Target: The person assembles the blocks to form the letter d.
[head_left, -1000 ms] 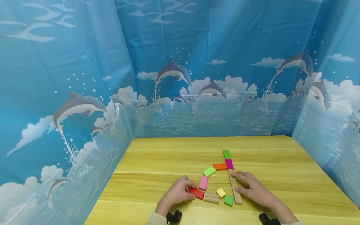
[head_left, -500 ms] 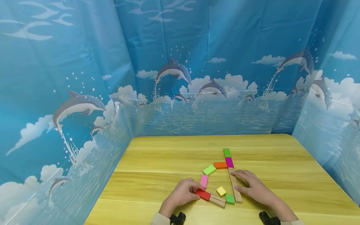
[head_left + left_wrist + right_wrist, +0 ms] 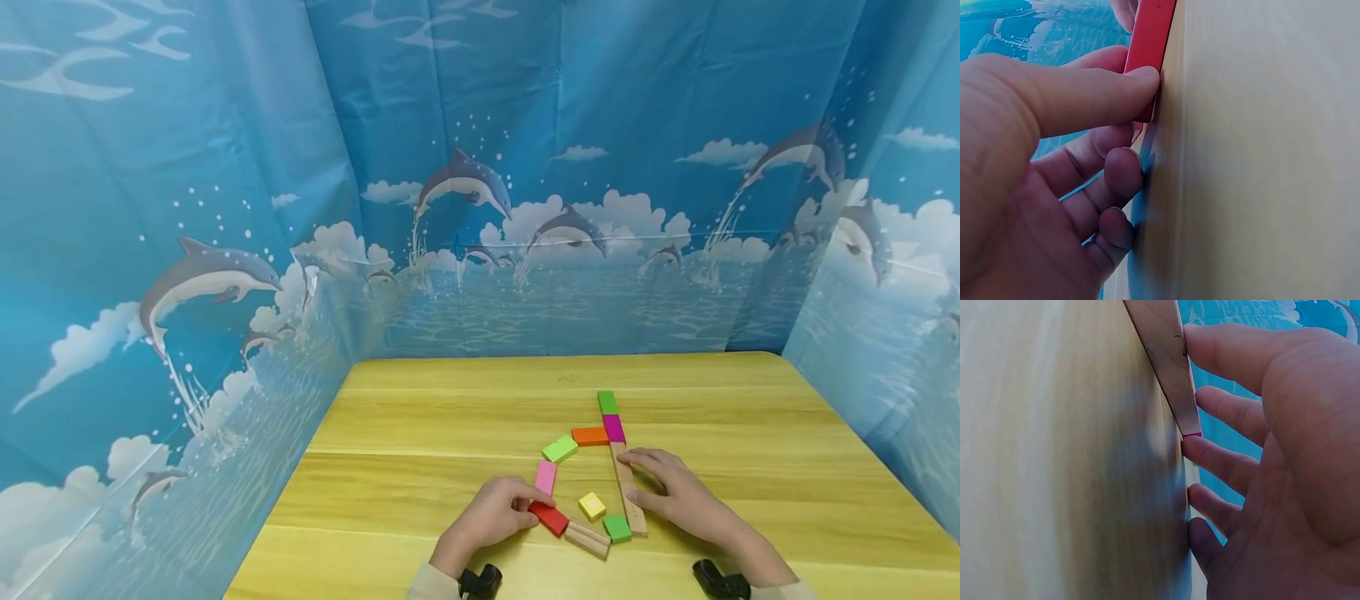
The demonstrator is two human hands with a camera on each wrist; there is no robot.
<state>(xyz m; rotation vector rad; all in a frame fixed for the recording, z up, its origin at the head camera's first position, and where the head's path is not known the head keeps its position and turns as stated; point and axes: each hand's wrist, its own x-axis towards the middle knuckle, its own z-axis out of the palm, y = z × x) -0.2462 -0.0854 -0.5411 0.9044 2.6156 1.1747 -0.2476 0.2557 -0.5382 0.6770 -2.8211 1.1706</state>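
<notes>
My left hand pinches a red block flat on the table; the thumb lies on its near side in the left wrist view. A short grooved wooden block adjoins its right end, and its far end reaches a green block. Along the right edge of a long plain wooden block, my right hand rests its fingertips, fingers spread and loosely bent. A pink block stands just beyond the red one. A yellow block lies apart inside the ring of blocks.
Beyond the pink block come a light green block and an orange block. A magenta block and another green block continue the long block's line away from me. A dolphin-print curtain borders the wooden table.
My left hand has slid the red block to the right, pushing the grooved block along. The grooved block has turned aslant, and the near green block has shifted right. My right hand stays in place.
</notes>
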